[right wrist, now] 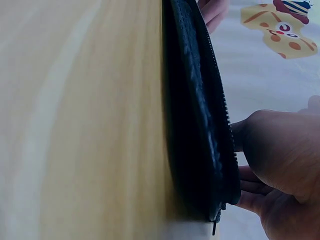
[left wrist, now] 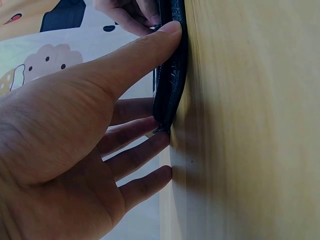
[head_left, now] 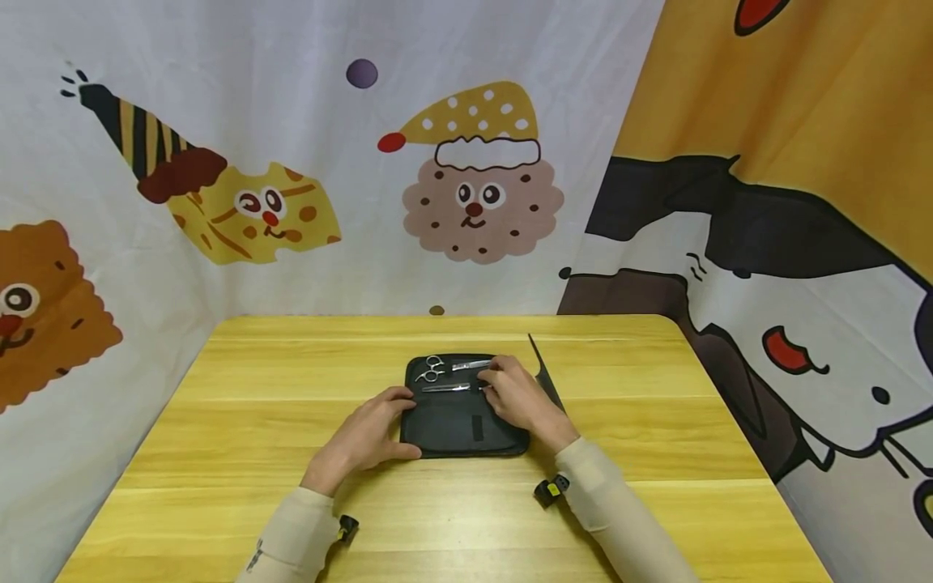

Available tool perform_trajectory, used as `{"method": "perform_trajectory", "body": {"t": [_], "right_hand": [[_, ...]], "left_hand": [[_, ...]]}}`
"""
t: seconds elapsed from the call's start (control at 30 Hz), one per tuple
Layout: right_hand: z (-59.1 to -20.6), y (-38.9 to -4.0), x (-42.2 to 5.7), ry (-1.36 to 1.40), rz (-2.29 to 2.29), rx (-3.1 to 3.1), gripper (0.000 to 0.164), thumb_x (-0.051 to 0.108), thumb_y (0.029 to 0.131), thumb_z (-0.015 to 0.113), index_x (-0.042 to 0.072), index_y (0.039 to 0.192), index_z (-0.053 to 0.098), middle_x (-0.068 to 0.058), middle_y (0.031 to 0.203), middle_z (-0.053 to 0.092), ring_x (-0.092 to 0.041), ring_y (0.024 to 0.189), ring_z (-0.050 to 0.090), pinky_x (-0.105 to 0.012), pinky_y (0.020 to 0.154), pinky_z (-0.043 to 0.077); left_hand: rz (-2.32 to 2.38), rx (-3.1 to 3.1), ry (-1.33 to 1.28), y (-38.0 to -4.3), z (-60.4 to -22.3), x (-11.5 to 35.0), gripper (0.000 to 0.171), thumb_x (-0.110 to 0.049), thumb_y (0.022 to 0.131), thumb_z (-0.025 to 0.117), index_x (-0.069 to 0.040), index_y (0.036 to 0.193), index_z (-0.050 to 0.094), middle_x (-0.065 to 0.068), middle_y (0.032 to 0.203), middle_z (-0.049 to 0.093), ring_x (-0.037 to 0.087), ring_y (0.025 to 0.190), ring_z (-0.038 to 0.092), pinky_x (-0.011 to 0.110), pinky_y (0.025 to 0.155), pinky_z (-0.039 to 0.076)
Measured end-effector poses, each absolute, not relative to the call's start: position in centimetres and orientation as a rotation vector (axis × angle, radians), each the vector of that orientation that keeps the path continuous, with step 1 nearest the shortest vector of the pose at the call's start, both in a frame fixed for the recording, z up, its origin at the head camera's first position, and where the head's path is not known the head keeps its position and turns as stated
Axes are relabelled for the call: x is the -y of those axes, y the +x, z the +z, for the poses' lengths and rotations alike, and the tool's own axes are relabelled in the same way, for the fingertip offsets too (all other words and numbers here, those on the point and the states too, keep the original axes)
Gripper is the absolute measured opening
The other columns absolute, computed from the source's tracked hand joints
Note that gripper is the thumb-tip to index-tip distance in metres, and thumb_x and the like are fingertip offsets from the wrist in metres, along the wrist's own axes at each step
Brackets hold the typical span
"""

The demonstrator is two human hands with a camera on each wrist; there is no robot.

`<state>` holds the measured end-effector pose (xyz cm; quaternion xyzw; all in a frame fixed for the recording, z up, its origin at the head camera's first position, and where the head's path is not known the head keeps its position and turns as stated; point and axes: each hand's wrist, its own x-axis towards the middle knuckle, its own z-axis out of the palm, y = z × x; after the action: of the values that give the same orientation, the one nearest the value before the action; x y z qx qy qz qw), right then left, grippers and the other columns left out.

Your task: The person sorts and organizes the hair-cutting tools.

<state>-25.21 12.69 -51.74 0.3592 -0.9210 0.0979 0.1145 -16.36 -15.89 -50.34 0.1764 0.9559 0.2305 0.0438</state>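
A black zip case [head_left: 445, 429] lies unfolded on the wooden table. In it, toward the back, is one pair of silver scissors [head_left: 432, 369], its finger rings to the left. A second pair of scissors [head_left: 446, 388] lies in front of it, blades pointing left. My right hand [head_left: 519, 394] is over the case's right side, its curled fingers at the handle end of the second pair, which they largely hide. My left hand [head_left: 370, 431] rests at the case's left edge with fingers spread, the thumb [left wrist: 170, 29] on the near edge in the left wrist view.
A black comb [head_left: 544, 377] with a thin tail sticks out beyond my right hand, partly hidden by it. The zipper pull [right wrist: 216, 220] hangs at the case's corner. Behind the table [head_left: 291, 340] hangs a cartoon-printed curtain [head_left: 306, 73].
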Motion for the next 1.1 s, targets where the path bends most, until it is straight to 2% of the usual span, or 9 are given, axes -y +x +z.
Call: {"method": "perform_trajectory", "body": {"t": [0.2,0.43,0.77,1.1], "right_hand": [[-51.8,-25.04,-12.42,1.022,0.333,2.703,0.025,0.012,0.095,0.071,0.005,0.118,0.079,-0.018,0.119,0.068,-0.031,0.109,0.06,-0.043,0.093,0.055],[-51.79,-24.74,-12.07,0.997,0.327,2.702,0.025,0.013,0.096,0.071,0.003,0.118,0.079,-0.019,0.118,0.069,-0.03,0.108,0.061,-0.041,0.09,0.057],[-51.38,-24.31,-12.14,1.029,0.391,2.754,0.031,0.012,0.095,0.069,-0.001,0.123,0.075,-0.021,0.126,0.065,-0.03,0.114,0.059,-0.04,0.09,0.058],[-51.41,-24.5,-12.33,1.037,0.361,2.753,0.031,0.015,0.096,0.069,0.001,0.123,0.076,-0.019,0.128,0.065,-0.03,0.118,0.058,-0.041,0.092,0.057]], "left_hand": [[0.708,-2.92,0.544,-16.25,-50.27,15.92,0.085,-0.047,0.073,0.091,-0.003,0.14,0.064,0.01,0.152,0.049,0.031,0.134,0.048,0.05,0.108,0.047],[0.709,-2.924,0.547,-16.25,-50.2,15.87,0.085,-0.046,0.074,0.091,-0.002,0.14,0.064,0.011,0.152,0.049,0.032,0.134,0.048,0.051,0.108,0.046],[0.702,-2.929,0.549,-16.15,-50.27,15.92,0.085,-0.047,0.074,0.091,-0.002,0.141,0.064,0.01,0.152,0.049,0.031,0.134,0.049,0.051,0.107,0.047],[0.714,-2.93,0.553,-16.18,-50.22,15.86,0.085,-0.047,0.073,0.091,-0.001,0.14,0.064,0.011,0.152,0.049,0.032,0.134,0.049,0.051,0.108,0.047]]}}
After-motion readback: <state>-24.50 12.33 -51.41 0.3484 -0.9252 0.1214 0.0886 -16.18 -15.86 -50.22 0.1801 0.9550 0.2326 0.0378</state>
